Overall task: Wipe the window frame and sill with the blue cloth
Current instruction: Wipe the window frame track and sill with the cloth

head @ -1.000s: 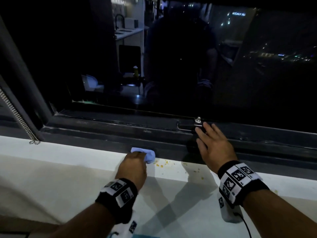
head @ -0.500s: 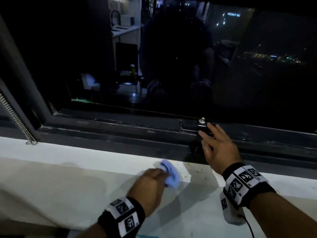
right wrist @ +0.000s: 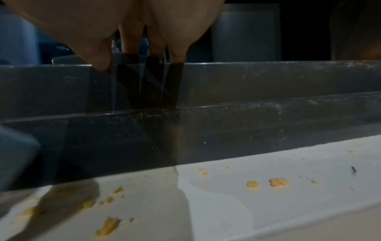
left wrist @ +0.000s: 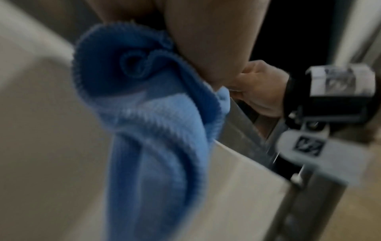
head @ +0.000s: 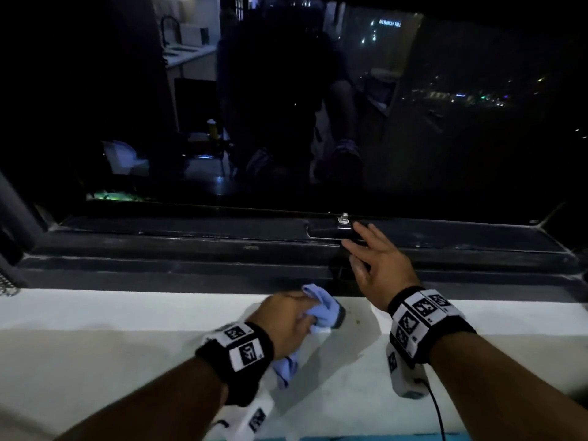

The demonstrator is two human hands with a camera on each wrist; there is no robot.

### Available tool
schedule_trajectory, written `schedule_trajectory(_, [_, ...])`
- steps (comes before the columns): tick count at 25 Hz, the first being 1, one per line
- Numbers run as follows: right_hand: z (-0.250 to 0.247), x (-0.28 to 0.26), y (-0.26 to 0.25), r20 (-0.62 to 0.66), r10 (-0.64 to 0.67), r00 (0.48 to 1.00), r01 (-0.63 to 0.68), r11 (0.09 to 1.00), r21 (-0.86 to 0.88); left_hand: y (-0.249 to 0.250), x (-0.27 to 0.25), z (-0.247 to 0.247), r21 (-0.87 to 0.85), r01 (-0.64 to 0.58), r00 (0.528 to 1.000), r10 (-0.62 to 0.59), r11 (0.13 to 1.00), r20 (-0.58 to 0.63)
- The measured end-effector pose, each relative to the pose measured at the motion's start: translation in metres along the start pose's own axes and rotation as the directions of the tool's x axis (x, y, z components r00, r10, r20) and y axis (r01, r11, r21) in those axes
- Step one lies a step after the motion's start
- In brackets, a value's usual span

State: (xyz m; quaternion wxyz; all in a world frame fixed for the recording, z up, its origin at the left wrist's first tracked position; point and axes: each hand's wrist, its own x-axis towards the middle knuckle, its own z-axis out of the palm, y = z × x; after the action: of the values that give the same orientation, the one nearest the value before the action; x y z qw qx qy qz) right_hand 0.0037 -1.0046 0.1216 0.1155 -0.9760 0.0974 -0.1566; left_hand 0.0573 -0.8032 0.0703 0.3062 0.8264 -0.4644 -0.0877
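On sill (head: 127,313), left hand (head: 288,316) around cloth (head: 321,305)

It is night outside the dark window pane (head: 445,138), with scattered city lights (head: 464,97) far off to the right and a lit sign (head: 389,23) high up. The glass mirrors a dim room: a pale counter (head: 187,54) with what may be a tap, and a dark chair (head: 195,103) below it. At the far left a beaded blind chain (head: 5,283) hangs down.
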Motion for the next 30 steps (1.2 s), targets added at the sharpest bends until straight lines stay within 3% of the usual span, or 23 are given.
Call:
schedule_trajectory(4, [-0.001,-0.002,-0.002,0.012,-0.028,1.0,0.028,0.999,-0.027,0.014,0.0,-0.017,0.197,0.079,0.997,-0.077,0.977,-0.017])
schedule_trajectory(5, [-0.002,-0.003,-0.001,0.006,-0.044,0.999,0.044,0.999,-0.026,0.016,0.001,-0.008,0.234,0.12,0.992,-0.128,0.965,0.02])
schedule_trajectory(7, [-0.002,-0.002,0.0,-0.023,-0.08,0.997,0.08,0.997,-0.015,0.007,0.005,0.02,0.274,0.221,0.975,-0.221,0.936,-0.031])
schedule_trajectory(8, [-0.001,-0.002,0.002,-0.035,-0.094,0.995,0.094,0.996,-0.011,0.001,0.007,0.033,0.2,0.208,0.978,-0.206,0.958,-0.027])
schedule_trajectory(10, [0.0,-0.001,0.006,-0.017,-0.109,0.994,0.109,0.994,-0.013,0.009,0.003,0.04,0.176,0.048,0.998,-0.056,0.983,0.038])
schedule_trajectory(12, [-0.003,0.0,0.008,0.032,-0.129,0.991,0.129,0.992,-0.005,0.018,-0.013,0.033,0.177,0.036,0.998,-0.045,0.983,0.046])
schedule_trajectory(14, [-0.009,0.0,0.01,0.091,-0.134,0.987,0.135,0.991,-0.009,0.024,-0.026,0.022,0.112,0.108,0.987,-0.093,0.988,-0.129])
schedule_trajectory(16, [-0.016,0.002,0.013,0.143,-0.149,0.978,0.155,0.987,-0.029,0.021,-0.02,0.019,-0.05,0.342,0.91,-0.344,0.938,-0.233])
schedule_trajectory(17, [-0.017,0.003,0.014,0.162,-0.167,0.973,0.173,0.984,-0.026,0.016,-0.012,0.022,-0.141,0.466,0.838,-0.486,0.874,-0.248])
schedule_trajectory(18, [-0.02,0.005,0.015,0.17,-0.189,0.967,0.193,0.981,-0.009,0.021,-0.003,0.025,-0.144,0.527,0.796,-0.545,0.838,-0.262])
schedule_trajectory(21, [-0.03,0.006,0.027,0.121,-0.221,0.968,0.211,0.973,0.089,0.036,0.013,0.044,0.06,0.503,0.827,-0.46,0.862,-0.322])
schedule_trajectory(24, [-0.038,0.002,0.046,0.124,-0.194,0.973,0.195,0.981,0.007,0.043,-0.004,0.052,0.057,0.266,0.943,-0.247,0.962,-0.224])
schedule_trajectory(26, [-0.036,-0.004,0.055,0.202,-0.138,0.97,0.145,0.989,-0.021,0.037,-0.014,0.04,0.043,0.24,0.954,-0.227,0.97,-0.195])
schedule_trajectory(28, [-0.03,-0.009,0.059,0.21,-0.126,0.97,0.122,0.992,0.033,0.025,-0.011,0.037,0.074,0.355,0.895,-0.316,0.932,-0.316])
schedule_trajectory(30, [-0.025,-0.01,0.06,0.175,-0.135,0.975,0.121,0.989,0.086,0.025,0.004,0.041,0.081,0.539,0.788,-0.468,0.838,-0.4])
